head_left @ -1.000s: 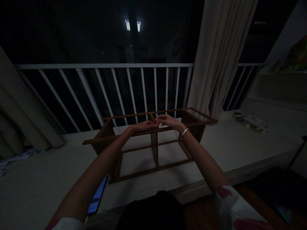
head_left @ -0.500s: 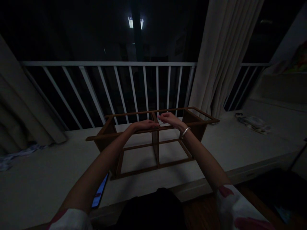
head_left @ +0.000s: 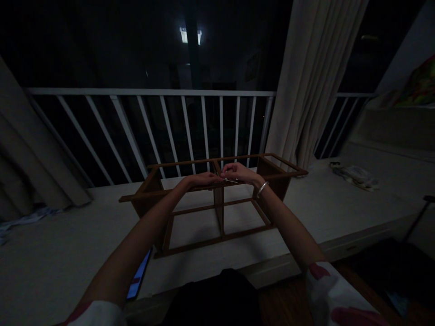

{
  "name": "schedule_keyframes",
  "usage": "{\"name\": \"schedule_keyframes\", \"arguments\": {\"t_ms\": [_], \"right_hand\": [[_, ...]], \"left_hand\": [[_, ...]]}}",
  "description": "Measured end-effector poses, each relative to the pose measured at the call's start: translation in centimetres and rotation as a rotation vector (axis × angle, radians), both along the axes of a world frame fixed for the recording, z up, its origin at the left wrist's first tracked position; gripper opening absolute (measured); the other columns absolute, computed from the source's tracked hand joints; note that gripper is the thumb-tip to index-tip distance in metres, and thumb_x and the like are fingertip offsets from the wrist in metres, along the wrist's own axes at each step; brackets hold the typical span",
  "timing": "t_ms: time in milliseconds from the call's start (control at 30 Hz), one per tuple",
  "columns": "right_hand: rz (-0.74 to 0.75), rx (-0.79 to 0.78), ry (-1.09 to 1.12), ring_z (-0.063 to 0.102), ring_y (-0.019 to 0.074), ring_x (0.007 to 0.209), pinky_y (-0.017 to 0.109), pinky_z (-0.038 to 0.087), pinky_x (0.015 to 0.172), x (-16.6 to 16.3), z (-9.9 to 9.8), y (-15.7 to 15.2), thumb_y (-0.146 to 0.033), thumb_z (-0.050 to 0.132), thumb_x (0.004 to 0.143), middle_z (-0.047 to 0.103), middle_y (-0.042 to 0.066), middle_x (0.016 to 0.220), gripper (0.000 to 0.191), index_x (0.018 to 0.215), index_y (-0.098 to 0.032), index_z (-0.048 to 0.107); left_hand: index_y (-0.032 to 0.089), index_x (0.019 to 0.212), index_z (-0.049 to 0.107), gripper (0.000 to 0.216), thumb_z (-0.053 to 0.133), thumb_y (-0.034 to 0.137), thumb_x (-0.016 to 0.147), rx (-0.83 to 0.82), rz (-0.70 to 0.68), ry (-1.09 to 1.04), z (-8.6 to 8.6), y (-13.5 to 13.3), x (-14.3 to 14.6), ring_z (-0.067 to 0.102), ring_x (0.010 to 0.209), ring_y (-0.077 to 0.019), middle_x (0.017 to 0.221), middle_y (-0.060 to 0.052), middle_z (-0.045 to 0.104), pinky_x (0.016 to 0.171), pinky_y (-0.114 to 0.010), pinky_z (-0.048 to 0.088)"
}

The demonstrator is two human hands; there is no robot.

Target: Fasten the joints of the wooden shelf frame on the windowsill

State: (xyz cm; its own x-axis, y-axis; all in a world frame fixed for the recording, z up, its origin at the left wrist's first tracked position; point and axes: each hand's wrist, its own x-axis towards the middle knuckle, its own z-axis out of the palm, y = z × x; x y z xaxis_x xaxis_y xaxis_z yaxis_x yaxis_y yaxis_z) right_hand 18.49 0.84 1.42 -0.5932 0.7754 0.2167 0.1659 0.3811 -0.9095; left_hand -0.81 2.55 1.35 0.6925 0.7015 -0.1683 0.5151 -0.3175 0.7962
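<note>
A brown wooden shelf frame (head_left: pixel 222 208) lies on the white ledge, with a divider at its middle. My left hand (head_left: pixel 205 179) is closed around its upper near rail, fingertips by the top of the divider. Just right of it, my right hand (head_left: pixel 238 172), with a silver bangle (head_left: pixel 262 189) at the wrist, is closed with thumb and forefinger pinched. A thin pale rod (head_left: pixel 231 181) shows below those fingers, over the rail by the divider; its far end and exact contact are too small to make out.
White railing (head_left: pixel 152 92) stands behind the frame, before a dark window. Curtains (head_left: pixel 306 86) hang at both sides. A lit phone (head_left: pixel 138 277) lies on the ledge (head_left: pixel 68 253) by my left forearm. Some bundled items (head_left: pixel 355 175) rest at the right.
My right hand's fingers have come down and left, closer to my left fingertips and the rail. The pale rod now sits lower and flatter. My left hand stays on the rail.
</note>
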Motion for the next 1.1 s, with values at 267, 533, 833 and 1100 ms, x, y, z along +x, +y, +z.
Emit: {"name": "schedule_keyframes", "arguments": {"t_ms": [267, 533, 833, 1100], "right_hand": [[0.092, 0.015, -0.016, 0.048, 0.0054, 0.047, 0.016, 0.030, 0.042, 0.4, -0.1, 0.1, -0.036, 0.061, 0.067, 0.060, 0.000, 0.061, 0.034, 0.089, -0.012, 0.055], [0.219, -0.028, 0.037, 0.058, 0.0118, 0.071, 0.024, 0.044, 0.066, 0.5, 0.2, -0.2, -0.027, 0.065, 0.064, 0.063, 0.004, 0.075, 0.032, 0.090, -0.011, 0.057], [0.226, 0.075, -0.100, 0.052, 0.0079, 0.068, 0.019, 0.040, 0.060, 0.7, 0.0, 0.4, -0.031, 0.066, 0.064, 0.060, 0.002, 0.079, 0.033, 0.090, -0.012, 0.060], [0.175, 0.128, -0.152, 0.047, 0.0057, 0.060, 0.017, 0.035, 0.053, 0.8, 0.0, 0.4, -0.034, 0.066, 0.064, 0.056, 0.000, 0.070, 0.034, 0.089, -0.011, 0.061]], "left_hand": [[0.013, 0.082, 0.058, 0.041, 0.050, 0.051, 0.068, -0.066, -0.008, -0.001, -0.4, 0.7, -0.3, 0.049, 0.063, -0.0124, 0.071, -0.003, 0.053, 0.060, -0.026, 0.042], [0.013, 0.084, 0.059, 0.038, 0.048, 0.046, 0.070, -0.057, -0.026, 0.029, -0.5, 0.9, -0.4, 0.051, 0.064, -0.0136, 0.069, -0.003, 0.055, 0.062, -0.026, 0.043], [0.014, 0.071, 0.058, 0.028, 0.045, 0.039, 0.069, 0.030, 0.030, 0.065, -0.6, 1.3, -0.4, 0.051, 0.061, -0.0142, 0.063, -0.002, 0.055, 0.059, -0.026, 0.041], [0.014, 0.067, 0.058, 0.026, 0.044, 0.035, 0.067, 0.000, -0.041, 0.060, -1.5, 2.5, -0.5, 0.048, 0.055, -0.0127, 0.062, -0.002, 0.054, 0.056, -0.025, 0.039]]}}
